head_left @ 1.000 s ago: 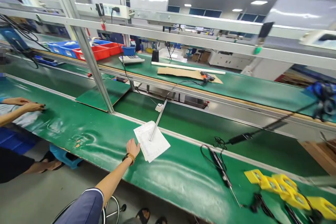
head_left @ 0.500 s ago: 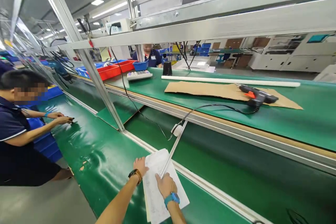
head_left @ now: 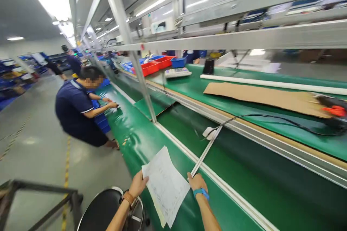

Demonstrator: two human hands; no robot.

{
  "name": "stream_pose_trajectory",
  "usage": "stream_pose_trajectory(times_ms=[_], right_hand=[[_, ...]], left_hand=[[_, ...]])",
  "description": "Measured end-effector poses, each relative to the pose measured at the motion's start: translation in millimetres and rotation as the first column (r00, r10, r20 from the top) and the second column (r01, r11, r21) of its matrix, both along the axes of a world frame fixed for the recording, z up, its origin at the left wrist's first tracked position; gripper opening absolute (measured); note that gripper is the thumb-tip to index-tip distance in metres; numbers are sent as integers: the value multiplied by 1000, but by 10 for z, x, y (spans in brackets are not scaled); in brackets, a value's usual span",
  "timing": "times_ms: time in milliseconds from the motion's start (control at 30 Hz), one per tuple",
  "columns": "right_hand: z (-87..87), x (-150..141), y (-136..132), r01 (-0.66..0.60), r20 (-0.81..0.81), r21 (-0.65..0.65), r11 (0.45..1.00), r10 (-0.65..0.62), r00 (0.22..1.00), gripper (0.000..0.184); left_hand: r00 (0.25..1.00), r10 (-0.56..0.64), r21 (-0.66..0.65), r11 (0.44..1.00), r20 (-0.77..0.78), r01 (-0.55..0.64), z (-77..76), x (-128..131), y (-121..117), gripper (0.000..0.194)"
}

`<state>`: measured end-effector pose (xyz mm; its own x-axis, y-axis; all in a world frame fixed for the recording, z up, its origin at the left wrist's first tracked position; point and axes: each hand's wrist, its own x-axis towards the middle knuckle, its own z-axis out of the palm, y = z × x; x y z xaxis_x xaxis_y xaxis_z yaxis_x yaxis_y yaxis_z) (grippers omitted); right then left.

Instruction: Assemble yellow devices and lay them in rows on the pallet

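Note:
Several sheets of paper [head_left: 165,187], the top one white with faint writing and a yellowish one beneath, tilt over the green bench top. My left hand [head_left: 138,183] pinches their left edge, thumb on top; a brown-strapped watch is on that wrist. At the right corner of the sheets my right hand [head_left: 198,182] is closed, with a blue band on its wrist. A slim pale bar [head_left: 195,168] shows just above the right fingers. Whether it is a pen in them or the end of the metal strip [head_left: 208,148] behind, I cannot tell.
A black round stool [head_left: 101,211] stands by the bench at lower left. A co-worker [head_left: 78,106] bends over the bench further left. The raised shelf holds cardboard [head_left: 257,97], a white tube [head_left: 271,82], a corded hot glue gun [head_left: 334,111], a calculator [head_left: 177,73] and red bins [head_left: 157,65].
The view has swung left. My right hand has gone from the middle of the sheets to their right corner, and the sheets have tilted and turned. My left hand still holds the left edge.

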<state>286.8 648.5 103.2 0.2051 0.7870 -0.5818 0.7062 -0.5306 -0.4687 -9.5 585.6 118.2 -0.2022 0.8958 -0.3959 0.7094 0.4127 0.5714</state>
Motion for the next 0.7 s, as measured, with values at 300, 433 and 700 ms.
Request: stream_pose_trajectory(times_ms=[300, 433, 700], right_hand=[[727, -991, -704, -157, -621, 313, 937, 327, 712, 95], [1088, -1583, -1249, -372, -815, 198, 907, 363, 451, 81], [1335, -2640, -2104, -521, -860, 61, 852, 309, 405, 71]], left_hand=[[750, 223, 179, 892, 623, -415, 1284, -617, -1312, 52], [618, 319, 192, 764, 718, -616, 1514, -927, -1978, 62], [311, 415, 128, 411, 855, -902, 1485, -1383, -3262, 74]])
